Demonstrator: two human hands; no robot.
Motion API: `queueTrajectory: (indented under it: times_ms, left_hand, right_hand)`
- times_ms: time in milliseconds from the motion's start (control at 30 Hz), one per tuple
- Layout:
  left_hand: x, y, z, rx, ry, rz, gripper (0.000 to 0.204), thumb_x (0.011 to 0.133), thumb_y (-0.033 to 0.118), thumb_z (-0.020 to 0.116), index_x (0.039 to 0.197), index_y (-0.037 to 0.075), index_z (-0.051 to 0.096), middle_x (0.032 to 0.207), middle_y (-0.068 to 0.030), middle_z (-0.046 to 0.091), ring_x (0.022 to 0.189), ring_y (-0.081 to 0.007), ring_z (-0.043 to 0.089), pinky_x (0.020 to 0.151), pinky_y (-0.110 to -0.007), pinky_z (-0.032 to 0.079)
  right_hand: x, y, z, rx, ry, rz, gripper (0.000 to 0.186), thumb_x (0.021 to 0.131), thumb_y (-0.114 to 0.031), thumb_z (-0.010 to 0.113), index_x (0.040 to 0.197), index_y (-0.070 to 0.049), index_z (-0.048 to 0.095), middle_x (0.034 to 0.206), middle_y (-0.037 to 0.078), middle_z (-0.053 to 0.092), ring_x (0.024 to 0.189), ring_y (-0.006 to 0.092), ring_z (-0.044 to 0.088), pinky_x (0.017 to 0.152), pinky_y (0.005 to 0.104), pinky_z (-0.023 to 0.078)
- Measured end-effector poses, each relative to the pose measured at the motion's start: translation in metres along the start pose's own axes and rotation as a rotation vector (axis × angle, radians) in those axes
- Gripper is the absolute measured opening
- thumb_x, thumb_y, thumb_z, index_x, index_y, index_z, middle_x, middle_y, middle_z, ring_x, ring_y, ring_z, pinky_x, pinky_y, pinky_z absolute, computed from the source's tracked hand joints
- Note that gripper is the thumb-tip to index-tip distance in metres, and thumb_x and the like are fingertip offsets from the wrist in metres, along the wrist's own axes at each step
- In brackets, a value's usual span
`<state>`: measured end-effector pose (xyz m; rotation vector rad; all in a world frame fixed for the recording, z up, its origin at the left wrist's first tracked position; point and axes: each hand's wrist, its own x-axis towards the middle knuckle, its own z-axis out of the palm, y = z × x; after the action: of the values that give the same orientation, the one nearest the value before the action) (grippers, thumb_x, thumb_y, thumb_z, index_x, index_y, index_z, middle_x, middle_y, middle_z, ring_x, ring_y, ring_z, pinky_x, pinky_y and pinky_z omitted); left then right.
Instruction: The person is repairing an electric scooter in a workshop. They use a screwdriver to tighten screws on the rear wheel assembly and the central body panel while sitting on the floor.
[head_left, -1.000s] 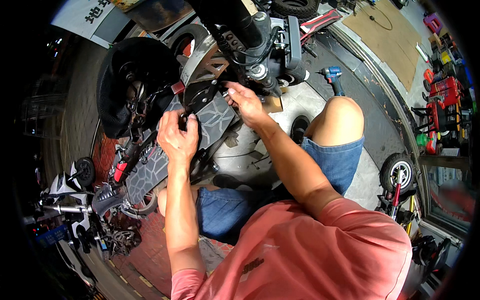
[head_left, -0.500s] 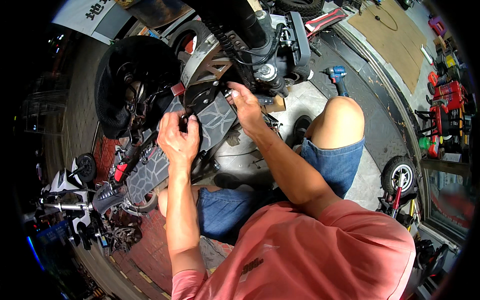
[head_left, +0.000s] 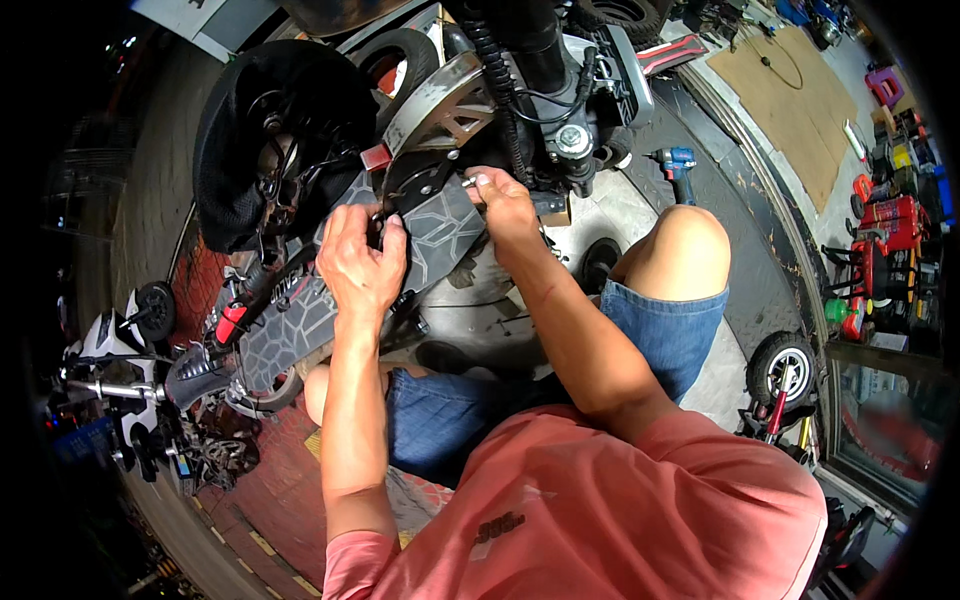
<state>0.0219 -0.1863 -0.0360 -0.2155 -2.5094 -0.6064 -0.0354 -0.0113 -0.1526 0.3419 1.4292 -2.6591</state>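
An electric scooter's deck (head_left: 435, 235), dark grey with a pale angular line pattern, lies under my hands. Above it rises a silver curved fender (head_left: 430, 105) with a red reflector (head_left: 376, 157) on its left edge. A black bracket (head_left: 425, 183) sits between the fender and the deck. My left hand (head_left: 360, 262) is closed in a pinch over the deck, beside the bracket's left end, around something dark that the fingers mostly hide. Near the bracket's right end, my right hand (head_left: 507, 208) pinches a small shiny metal part (head_left: 470, 182), its exact kind too small to tell.
A black fork with a bolted clamp (head_left: 572, 142) and cables stands just beyond my right hand. A blue cordless driver (head_left: 678, 172) lies on the dark mat to the right. A black mesh-covered seat (head_left: 225, 165) is at left, and a small wheel (head_left: 783, 366) stands at right.
The whole view has shifted a little, with the scooter sitting slightly higher and farther right. Both hands stay beside the bracket, still pinching.
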Motion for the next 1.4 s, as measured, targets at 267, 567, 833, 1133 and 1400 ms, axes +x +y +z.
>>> queueTrajectory:
  times_ms: [267, 567, 833, 1133, 1400]
  left_hand:
    - [0.001, -0.001, -0.001, -0.008, 0.009, -0.003, 0.018, 0.085, 0.016, 0.073, 0.093, 0.001, 0.070, 0.085, -0.0147, 0.062, 0.078, -0.0346, 0.064, 0.070, -0.042, 0.051]
    - [0.000, -0.008, -0.003, -0.042, 0.020, -0.020, 0.014, 0.081, 0.013, 0.071, 0.092, 0.004, 0.071, 0.089, -0.0122, 0.065, 0.080, -0.0332, 0.065, 0.069, -0.042, 0.052]
    - [0.011, -0.002, -0.015, -0.229, 0.075, -0.138, 0.009, 0.084, 0.006, 0.066, 0.089, 0.000, 0.069, 0.093, -0.0111, 0.067, 0.068, -0.0285, 0.064, 0.064, -0.037, 0.051]
    - [0.014, 0.102, 0.042, -0.240, -0.242, 0.026, 0.016, 0.083, 0.013, 0.066, 0.094, 0.002, 0.069, 0.096, -0.0204, 0.069, 0.082, -0.0456, 0.067, 0.072, -0.050, 0.056]
    - [0.006, 0.119, 0.084, -0.334, -0.238, -0.012, 0.019, 0.083, 0.019, 0.066, 0.089, 0.001, 0.071, 0.094, -0.0213, 0.069, 0.089, -0.0447, 0.068, 0.085, -0.054, 0.055]
  right_hand:
    - [-0.005, 0.003, -0.002, 0.182, -0.043, -0.024, 0.023, 0.108, -0.015, 0.052, 0.120, 0.002, 0.063, 0.093, 0.007, 0.070, 0.081, 0.0137, 0.063, 0.080, 0.0287, 0.052]
    - [0.002, 0.005, -0.003, 0.034, -0.088, 0.004, 0.030, 0.112, -0.019, 0.049, 0.131, 0.000, 0.063, 0.096, 0.002, 0.066, 0.087, 0.0120, 0.059, 0.084, 0.0273, 0.049]
    - [0.008, 0.013, -0.010, -0.009, -0.109, -0.059, 0.033, 0.112, -0.022, 0.049, 0.135, -0.004, 0.065, 0.100, 0.001, 0.063, 0.094, 0.0104, 0.056, 0.089, 0.0265, 0.047]
    - [0.002, 0.020, -0.021, 0.181, -0.220, -0.020, 0.040, 0.112, -0.028, 0.051, 0.145, -0.007, 0.055, 0.121, 0.009, 0.064, 0.112, 0.0197, 0.060, 0.100, 0.0351, 0.049]
    - [0.001, 0.017, -0.029, 0.356, -0.313, 0.064, 0.046, 0.111, -0.032, 0.052, 0.150, -0.009, 0.049, 0.132, 0.011, 0.059, 0.121, 0.0239, 0.058, 0.106, 0.0402, 0.047]
